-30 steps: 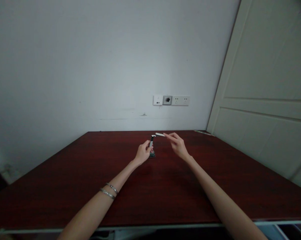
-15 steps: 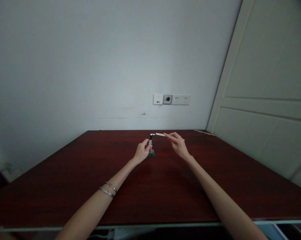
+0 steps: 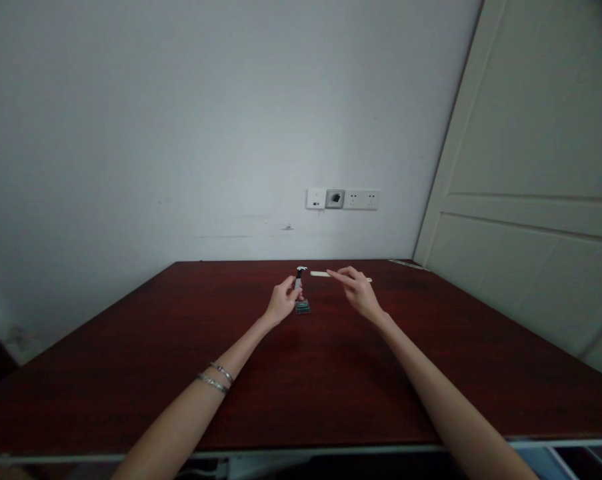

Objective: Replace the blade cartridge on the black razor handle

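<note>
My left hand [image 3: 281, 301] is closed around the light grey handle of a razor [image 3: 298, 283], which stands upright with its dark neck and shiny head at the top. Just below that hand, a small clear case with teal in it [image 3: 303, 307] lies on the table. My right hand [image 3: 357, 291] is closed on a slim white stick [image 3: 319, 274]. One end of the stick points left toward the razor head, with a gap between them, and the other end shows past the knuckles. The stick's exact kind is too small to make out.
The dark red wooden table [image 3: 181, 333] reaches back to a pale wall [image 3: 231, 133] with a row of sockets [image 3: 361, 199]. A white panelled door [image 3: 531, 200] stands along the right side. A thin pale strip [image 3: 408, 265] lies at the far right corner.
The razor head and the white stick have moved apart. The razor has shifted slightly left, and the stick's left tip is a little lower. Both hands keep their grip.
</note>
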{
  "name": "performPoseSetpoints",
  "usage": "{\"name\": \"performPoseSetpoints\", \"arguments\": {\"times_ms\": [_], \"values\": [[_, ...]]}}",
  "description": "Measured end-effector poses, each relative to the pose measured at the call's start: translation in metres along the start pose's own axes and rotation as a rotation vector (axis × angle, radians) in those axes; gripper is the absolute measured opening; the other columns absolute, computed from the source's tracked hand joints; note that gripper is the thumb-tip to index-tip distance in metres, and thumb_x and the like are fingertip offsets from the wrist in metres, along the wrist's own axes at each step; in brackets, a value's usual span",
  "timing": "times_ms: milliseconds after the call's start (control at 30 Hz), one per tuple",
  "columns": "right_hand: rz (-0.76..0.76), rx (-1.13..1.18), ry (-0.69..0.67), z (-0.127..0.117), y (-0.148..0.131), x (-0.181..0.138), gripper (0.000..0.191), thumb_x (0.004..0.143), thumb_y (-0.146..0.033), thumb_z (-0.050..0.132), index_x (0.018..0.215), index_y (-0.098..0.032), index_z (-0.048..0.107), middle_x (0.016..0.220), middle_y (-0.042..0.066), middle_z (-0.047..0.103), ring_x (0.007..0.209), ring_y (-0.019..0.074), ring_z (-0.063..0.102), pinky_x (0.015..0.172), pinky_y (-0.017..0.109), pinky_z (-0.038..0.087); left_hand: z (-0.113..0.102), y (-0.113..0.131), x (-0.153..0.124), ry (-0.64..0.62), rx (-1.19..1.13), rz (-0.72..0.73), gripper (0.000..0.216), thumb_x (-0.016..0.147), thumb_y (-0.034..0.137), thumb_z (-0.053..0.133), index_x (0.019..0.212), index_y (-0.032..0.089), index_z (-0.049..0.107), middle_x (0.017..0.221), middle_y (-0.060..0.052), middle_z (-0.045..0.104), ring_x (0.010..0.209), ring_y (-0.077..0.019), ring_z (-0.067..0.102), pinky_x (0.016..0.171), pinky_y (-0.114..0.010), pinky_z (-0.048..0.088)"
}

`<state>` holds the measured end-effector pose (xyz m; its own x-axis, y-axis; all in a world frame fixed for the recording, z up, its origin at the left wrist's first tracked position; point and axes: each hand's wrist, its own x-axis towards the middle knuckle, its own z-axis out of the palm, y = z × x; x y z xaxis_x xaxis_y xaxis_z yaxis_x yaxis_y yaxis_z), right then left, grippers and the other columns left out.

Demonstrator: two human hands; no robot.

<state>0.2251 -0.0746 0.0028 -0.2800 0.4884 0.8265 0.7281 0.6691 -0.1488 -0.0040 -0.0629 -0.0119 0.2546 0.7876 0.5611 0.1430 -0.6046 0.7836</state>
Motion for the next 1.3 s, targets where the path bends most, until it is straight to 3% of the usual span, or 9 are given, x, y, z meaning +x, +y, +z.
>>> {"name": "performPoseSetpoints", "arguments": {"times_ms": [200, 400, 500, 633, 833, 1100, 1300], "values": [[0.059, 0.072, 0.115, 0.001, -0.015, 0.003, 0.046, 0.086, -0.012, 0.036, 0.127, -0.028, 0.049, 0.093, 0.005, 0.056, 0.080, 0.0138, 0.055, 0.071, 0.024, 0.044, 0.008, 0.003, -0.001, -0.054, -0.092, -0.071, 0.007, 0.075, 0.021, 0.052, 0.078, 0.015, 0.049, 0.059, 0.003, 0.055, 0.052, -0.0105, 0.059, 0.054, -0.021, 0.047], [0.076, -0.129, 0.132, 0.003, -0.024, 0.006, 0.051, 0.084, -0.008, 0.036, 0.128, -0.030, 0.048, 0.096, 0.008, 0.054, 0.077, 0.0160, 0.053, 0.069, 0.027, 0.044, 0.022, 0.026, -0.002, -0.044, -0.336, -0.413, 0.018, 0.074, 0.029, 0.058, 0.073, 0.013, 0.049, 0.058, 0.000, 0.057, 0.045, -0.0126, 0.059, 0.045, -0.024, 0.049], [0.065, -0.161, 0.122, 0.011, -0.026, 0.010, 0.049, 0.085, -0.011, 0.038, 0.129, -0.029, 0.048, 0.094, 0.008, 0.053, 0.078, 0.0173, 0.051, 0.071, 0.029, 0.044, 0.026, 0.039, -0.004, -0.043, -0.376, -0.499, 0.021, 0.073, 0.029, 0.060, 0.067, 0.012, 0.050, 0.054, -0.001, 0.056, 0.046, -0.0137, 0.060, 0.046, -0.025, 0.050], [0.023, -0.158, 0.038, 0.021, -0.024, 0.011, 0.052, 0.083, -0.007, 0.037, 0.129, -0.030, 0.047, 0.095, 0.008, 0.053, 0.082, 0.0178, 0.051, 0.074, 0.030, 0.043, 0.026, 0.046, -0.006, -0.036, -0.404, -0.501, 0.020, 0.073, 0.027, 0.059, 0.064, 0.011, 0.050, 0.052, -0.001, 0.055, 0.046, -0.0141, 0.060, 0.048, -0.027, 0.051], [0.049, -0.111, 0.072, 0.015, -0.012, 0.003, 0.053, 0.082, -0.006, 0.036, 0.128, -0.029, 0.049, 0.095, 0.007, 0.052, 0.080, 0.0165, 0.052, 0.073, 0.029, 0.045, 0.022, 0.041, -0.003, -0.025, -0.473, -0.469, 0.020, 0.070, 0.027, 0.062, 0.069, 0.012, 0.050, 0.056, 0.000, 0.055, 0.045, -0.0122, 0.058, 0.047, -0.028, 0.052], [0.042, -0.100, 0.049, 0.019, -0.029, 0.006, 0.053, 0.084, -0.008, 0.036, 0.130, -0.031, 0.045, 0.096, 0.006, 0.053, 0.078, 0.0148, 0.053, 0.067, 0.024, 0.046, 0.022, 0.035, -0.005, -0.044, -0.425, -0.445, 0.020, 0.072, 0.028, 0.060, 0.067, 0.012, 0.050, 0.057, -0.001, 0.055, 0.044, -0.0134, 0.058, 0.046, -0.028, 0.052], [0.101, -0.115, 0.044, 0.011, -0.013, -0.002, 0.048, 0.084, -0.010, 0.039, 0.126, -0.031, 0.051, 0.094, 0.005, 0.054, 0.073, 0.0131, 0.054, 0.061, 0.021, 0.044, 0.019, 0.033, -0.003, -0.024, -0.437, -0.398, 0.020, 0.072, 0.029, 0.061, 0.071, 0.013, 0.049, 0.059, 0.000, 0.056, 0.046, -0.0133, 0.059, 0.048, -0.030, 0.052]]}}
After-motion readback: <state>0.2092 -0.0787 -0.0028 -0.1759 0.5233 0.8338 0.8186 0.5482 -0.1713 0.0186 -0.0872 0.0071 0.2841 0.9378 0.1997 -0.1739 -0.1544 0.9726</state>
